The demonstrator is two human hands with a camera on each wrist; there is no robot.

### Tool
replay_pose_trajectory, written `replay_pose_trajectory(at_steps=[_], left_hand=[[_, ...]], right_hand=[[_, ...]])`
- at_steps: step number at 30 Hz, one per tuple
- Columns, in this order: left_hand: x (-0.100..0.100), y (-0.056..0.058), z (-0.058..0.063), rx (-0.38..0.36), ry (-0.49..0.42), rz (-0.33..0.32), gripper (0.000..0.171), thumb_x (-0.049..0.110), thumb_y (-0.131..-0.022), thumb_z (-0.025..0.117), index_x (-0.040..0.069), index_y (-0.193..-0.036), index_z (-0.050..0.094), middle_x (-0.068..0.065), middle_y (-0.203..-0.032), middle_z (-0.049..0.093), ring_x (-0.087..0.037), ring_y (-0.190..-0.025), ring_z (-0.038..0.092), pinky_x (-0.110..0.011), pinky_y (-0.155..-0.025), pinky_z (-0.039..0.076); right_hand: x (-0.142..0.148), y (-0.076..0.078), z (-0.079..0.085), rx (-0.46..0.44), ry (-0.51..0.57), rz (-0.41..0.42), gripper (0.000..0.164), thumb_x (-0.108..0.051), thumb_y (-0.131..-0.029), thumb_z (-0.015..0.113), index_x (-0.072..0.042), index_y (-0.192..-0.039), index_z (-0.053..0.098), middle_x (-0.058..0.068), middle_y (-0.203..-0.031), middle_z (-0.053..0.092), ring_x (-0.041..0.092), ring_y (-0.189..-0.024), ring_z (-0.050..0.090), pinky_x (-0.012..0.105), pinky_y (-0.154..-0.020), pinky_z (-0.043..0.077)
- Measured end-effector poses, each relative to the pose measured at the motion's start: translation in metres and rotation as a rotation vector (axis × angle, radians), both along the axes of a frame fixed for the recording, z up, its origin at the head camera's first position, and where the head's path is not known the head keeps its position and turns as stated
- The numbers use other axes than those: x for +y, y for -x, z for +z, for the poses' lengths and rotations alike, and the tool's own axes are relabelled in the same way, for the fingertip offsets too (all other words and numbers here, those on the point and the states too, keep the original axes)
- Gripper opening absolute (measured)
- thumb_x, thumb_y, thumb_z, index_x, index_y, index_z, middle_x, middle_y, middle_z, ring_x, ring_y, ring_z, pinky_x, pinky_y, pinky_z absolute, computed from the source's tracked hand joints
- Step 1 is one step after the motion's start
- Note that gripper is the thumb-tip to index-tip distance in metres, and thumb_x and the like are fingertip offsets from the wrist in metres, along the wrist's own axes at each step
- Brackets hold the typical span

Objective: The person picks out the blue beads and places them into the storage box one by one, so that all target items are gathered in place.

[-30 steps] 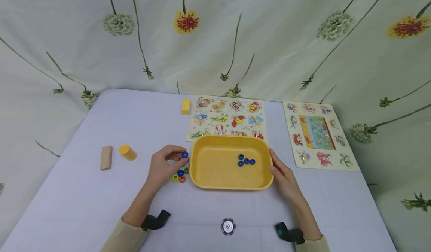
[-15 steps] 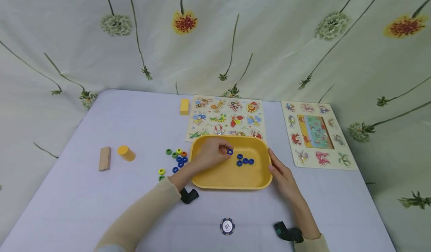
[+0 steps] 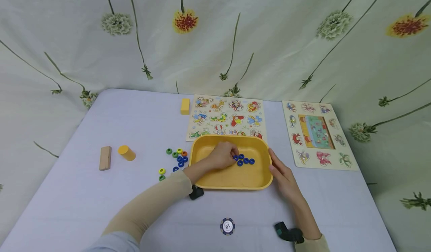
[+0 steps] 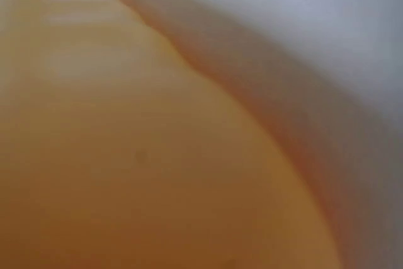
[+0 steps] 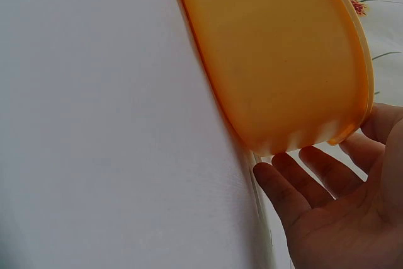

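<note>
Inside the yellow tray [image 3: 215, 181], my left hand [image 3: 222, 155] has its fingertips down at a small blue ring bead [image 3: 235, 158], pinching it. Right beside it, several more blue beads [image 3: 246, 161] lie close together on the tray floor. My right hand [image 3: 282, 175] holds the tray's right end. In the right wrist view its fingertips [image 5: 283, 184] meet the outer wall, and the thumb is up by the rim. The left wrist view is filled by the blurred tray wall [image 4: 138, 130]; the left fingers are barely seen there.
Left of the tray lie loose blue beads [image 3: 180, 164], green, yellow and orange ones. Further left stand a yellow cylinder [image 3: 127, 153] and a wooden block [image 3: 105, 158]. Behind are a yellow block [image 3: 185, 106] and two puzzle boards [image 3: 219, 111]. A poker chip [image 3: 228, 226] lies in front.
My left hand has carried a blue bead from the loose pile into the tray and lowered it beside the other blue beads. My right hand stays at the tray's right end.
</note>
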State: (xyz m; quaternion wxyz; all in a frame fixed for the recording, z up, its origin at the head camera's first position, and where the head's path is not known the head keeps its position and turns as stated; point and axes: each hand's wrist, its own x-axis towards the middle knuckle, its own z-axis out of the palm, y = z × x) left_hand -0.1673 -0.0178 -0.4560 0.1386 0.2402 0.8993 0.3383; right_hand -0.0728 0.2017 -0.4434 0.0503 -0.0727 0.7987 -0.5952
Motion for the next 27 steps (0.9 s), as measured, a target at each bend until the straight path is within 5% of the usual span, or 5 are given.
replay_pose_trajectory(at_steps=[4, 8, 15, 22, 27], left_hand=[[-0.001, -0.004, 0.004, 0.031, 0.054, 0.021, 0.019, 0.005, -0.068, 0.069, 0.008, -0.086, 0.064, 0.001, -0.080, 0.059, -0.010, -0.074, 0.052, -0.021, -0.068, 0.045], [-0.005, -0.017, 0.014, 0.180, 0.070, 0.014, 0.021, 0.010, -0.071, 0.068, 0.012, -0.092, 0.065, 0.003, -0.085, 0.057, -0.008, -0.073, 0.049, -0.021, -0.066, 0.044], [-0.040, -0.061, 0.041, 0.420, -0.147, 0.117, 0.017, 0.015, -0.072, 0.070, 0.015, -0.088, 0.066, 0.005, -0.085, 0.059, -0.006, -0.070, 0.051, -0.019, -0.059, 0.044], [-0.115, -0.068, 0.030, 0.397, -0.295, 0.338, 0.021, 0.010, -0.071, 0.072, 0.011, -0.091, 0.064, 0.000, -0.088, 0.062, -0.018, -0.076, 0.054, -0.030, -0.065, 0.048], [-0.157, -0.072, 0.013, 0.326, -0.282, 0.441, 0.026, 0.013, -0.074, 0.071, 0.009, -0.098, 0.063, -0.001, -0.094, 0.062, -0.017, -0.086, 0.055, -0.034, -0.073, 0.047]], right_hand=[[0.000, 0.000, 0.000, 0.007, -0.003, 0.000, 0.047, -0.009, -0.094, 0.039, -0.008, -0.139, 0.026, 0.004, -0.145, 0.025, 0.018, -0.134, 0.020, 0.006, -0.095, 0.023], [0.002, 0.002, -0.004, 0.011, 0.006, 0.002, 0.047, -0.008, -0.094, 0.039, -0.010, -0.139, 0.027, 0.004, -0.145, 0.026, 0.018, -0.134, 0.020, 0.006, -0.095, 0.023], [0.010, 0.008, -0.023, 0.023, 0.001, 0.019, 0.047, -0.015, -0.094, 0.040, -0.023, -0.139, 0.027, -0.004, -0.145, 0.025, 0.011, -0.134, 0.019, 0.007, -0.096, 0.023], [0.012, 0.008, -0.026, 0.021, -0.018, 0.007, 0.047, -0.020, -0.095, 0.040, -0.028, -0.139, 0.027, -0.010, -0.144, 0.025, 0.006, -0.133, 0.019, 0.007, -0.096, 0.023], [0.010, 0.007, -0.025, 0.017, -0.010, 0.019, 0.047, -0.020, -0.095, 0.040, -0.028, -0.139, 0.027, -0.010, -0.144, 0.024, 0.004, -0.133, 0.019, 0.006, -0.096, 0.023]])
